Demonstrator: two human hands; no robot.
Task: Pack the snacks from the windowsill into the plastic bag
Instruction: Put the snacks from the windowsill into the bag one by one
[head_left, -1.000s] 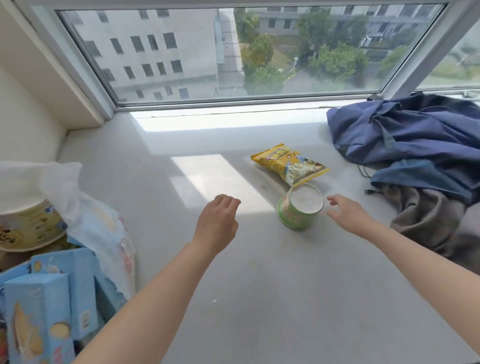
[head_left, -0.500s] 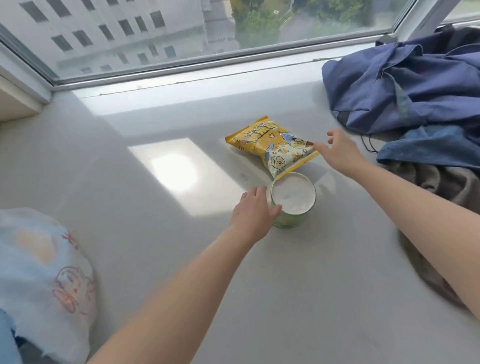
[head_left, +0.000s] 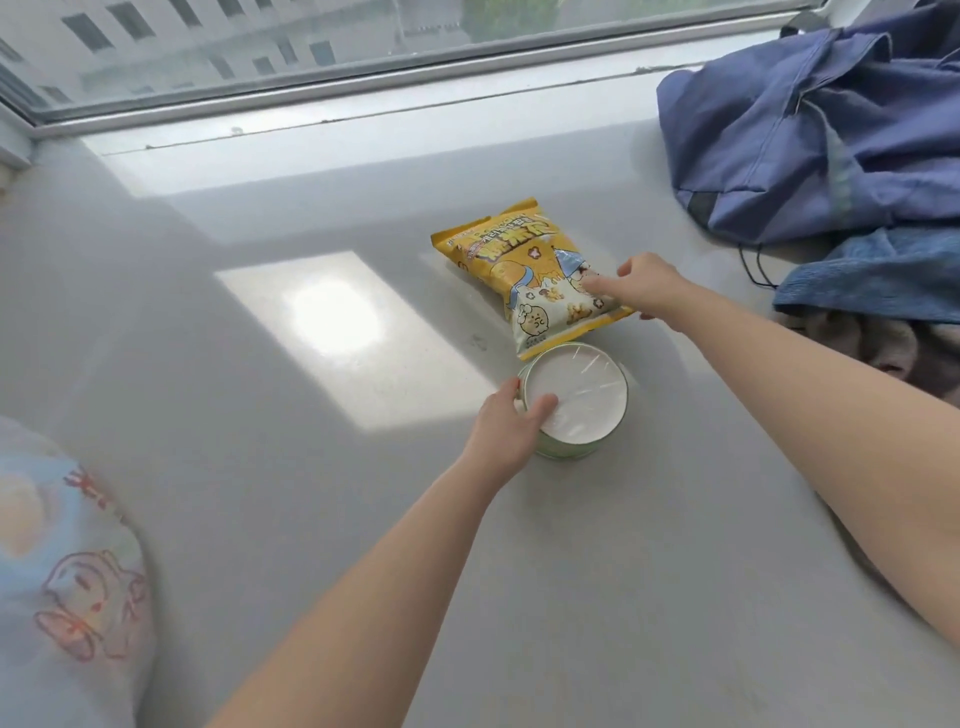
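A yellow snack packet (head_left: 524, 265) lies flat on the pale grey windowsill (head_left: 363, 519). My right hand (head_left: 647, 288) rests on the packet's right edge, thumb on top and fingers curled under its side. Just in front stands a round green tub with a white film lid (head_left: 582, 402). My left hand (head_left: 506, 426) grips the tub's left rim, thumb on the lid. The white plastic bag with a cartoon print (head_left: 67, 571) bulges at the lower left, well apart from both hands.
A heap of blue cloth and a blue drawstring bag (head_left: 810, 130) fills the right back corner, with grey fabric (head_left: 893, 348) below it. The window frame (head_left: 363, 88) runs along the back. A bright sun patch (head_left: 337, 322) lies left of the snacks.
Both hands reached forward: the left closed on the tub's rim and the right landed on the yellow packet. The camera moved closer and lower, so the boxes in the bag left the view.
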